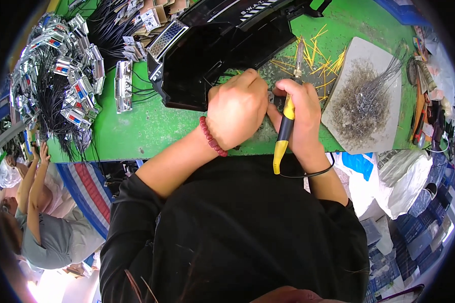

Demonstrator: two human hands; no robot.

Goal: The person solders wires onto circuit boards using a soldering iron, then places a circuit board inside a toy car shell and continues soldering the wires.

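The right hand (306, 108) has its grip pinching a yellow-and-black soldering iron (286, 123) over the green worktop (126, 131). The left hand (240, 111), grip hidden, is by a hollow black plastic shell (202, 55). A gray slab (365, 49) holds thin wires (369, 96).

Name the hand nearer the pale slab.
Right. The right hand, holding the soldering iron, is left of the slab; the left hand is farther left, by the black shell.
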